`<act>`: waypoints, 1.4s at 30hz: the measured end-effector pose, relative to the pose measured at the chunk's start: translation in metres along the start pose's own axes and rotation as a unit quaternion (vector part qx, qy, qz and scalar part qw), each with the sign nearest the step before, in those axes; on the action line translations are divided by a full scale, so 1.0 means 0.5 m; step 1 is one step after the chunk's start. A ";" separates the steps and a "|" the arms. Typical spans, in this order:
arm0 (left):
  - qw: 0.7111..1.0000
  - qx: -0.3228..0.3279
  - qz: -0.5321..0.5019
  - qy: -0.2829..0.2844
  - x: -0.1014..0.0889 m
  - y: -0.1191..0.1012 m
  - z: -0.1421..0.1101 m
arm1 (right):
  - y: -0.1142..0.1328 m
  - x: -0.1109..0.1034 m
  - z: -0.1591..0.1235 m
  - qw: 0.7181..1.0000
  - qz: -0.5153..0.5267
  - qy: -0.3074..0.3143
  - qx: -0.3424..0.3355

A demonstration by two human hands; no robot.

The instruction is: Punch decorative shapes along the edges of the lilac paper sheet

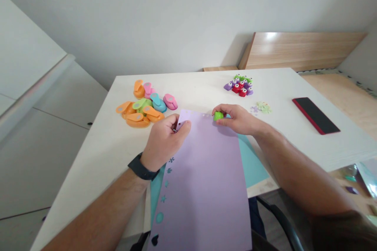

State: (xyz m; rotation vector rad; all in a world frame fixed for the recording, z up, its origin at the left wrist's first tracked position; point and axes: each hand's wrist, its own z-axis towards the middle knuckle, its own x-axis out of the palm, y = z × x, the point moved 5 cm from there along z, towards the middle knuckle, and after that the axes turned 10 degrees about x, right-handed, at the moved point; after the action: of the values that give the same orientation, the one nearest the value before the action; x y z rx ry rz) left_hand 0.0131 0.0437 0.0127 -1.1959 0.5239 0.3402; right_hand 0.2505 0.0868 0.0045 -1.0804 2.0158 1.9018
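My left hand (165,143) pinches the left edge of a lilac paper sheet (203,192), which has a row of punched shapes such as stars, flowers and a heart. My right hand (237,119) grips a small green craft punch (218,116) at the sheet's top edge. A teal paper sheet (253,160) lies partly under the lilac one. Larger orange, pink, blue and green craft punches (144,108) are heaped left of the paper. Several small purple, red and green punches (238,86) stand farther back, with paper cut-outs (263,107) near my right hand.
The white table (88,164) holds a black-and-red phone-like slab (315,115) at the right. A light wooden board (297,51) leans behind the table. White cabinets (38,125) stand on the left, and a dark chair back (279,223) shows below the table edge.
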 end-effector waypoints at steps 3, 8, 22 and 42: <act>1.000 -0.001 -0.003 0.007 0.003 0.002 0.002 | -0.005 0.002 0.002 1.000 0.000 0.004 -0.005; 0.998 0.048 0.007 -0.036 -0.009 -0.015 0.005 | -0.003 0.004 0.002 0.999 -0.024 0.001 -0.031; 0.936 0.208 0.235 0.163 0.097 -0.133 0.089 | 0.023 0.003 -0.016 0.991 -0.107 -0.031 -0.078; 0.898 0.220 0.240 0.295 0.144 -0.092 0.120 | 0.032 0.016 -0.023 0.984 -0.138 -0.009 -0.115</act>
State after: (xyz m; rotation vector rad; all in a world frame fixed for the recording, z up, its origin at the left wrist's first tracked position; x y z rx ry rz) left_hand 0.1090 0.0831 0.0256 -0.6945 1.3647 0.2478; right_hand 0.2391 0.0722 0.0148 -1.3127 1.5649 2.0173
